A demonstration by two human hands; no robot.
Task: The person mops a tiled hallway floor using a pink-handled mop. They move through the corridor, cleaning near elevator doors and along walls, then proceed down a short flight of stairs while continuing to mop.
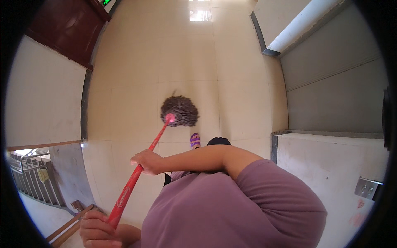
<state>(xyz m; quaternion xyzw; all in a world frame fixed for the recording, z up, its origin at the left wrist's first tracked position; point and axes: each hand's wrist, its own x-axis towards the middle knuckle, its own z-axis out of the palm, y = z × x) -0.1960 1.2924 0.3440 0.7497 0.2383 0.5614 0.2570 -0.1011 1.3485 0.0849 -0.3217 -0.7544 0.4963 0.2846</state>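
Observation:
A mop with a red handle (pixel 130 181) slants from the lower left toward the floor ahead of me. Its dark, stringy mop head (pixel 181 108) lies spread on the tiles, joined to the handle by a pink socket (pixel 170 117). My left hand (pixel 100 231) is wrapped around the top end of the handle. Farther down the shaft, my right hand (pixel 149 161) grips it, with the right forearm crossing in front of my body. One of my feet, in a purple sandal (pixel 194 140), shows just behind the mop head.
Glossy beige floor tiles (pixel 186 62) run ahead between walls. A dark red door (pixel 68 28) stands at the upper left, above a stair railing (pixel 40 179). Grey door panels (pixel 332 83) line the right side. A metal switch plate (pixel 366 188) sits on the right wall.

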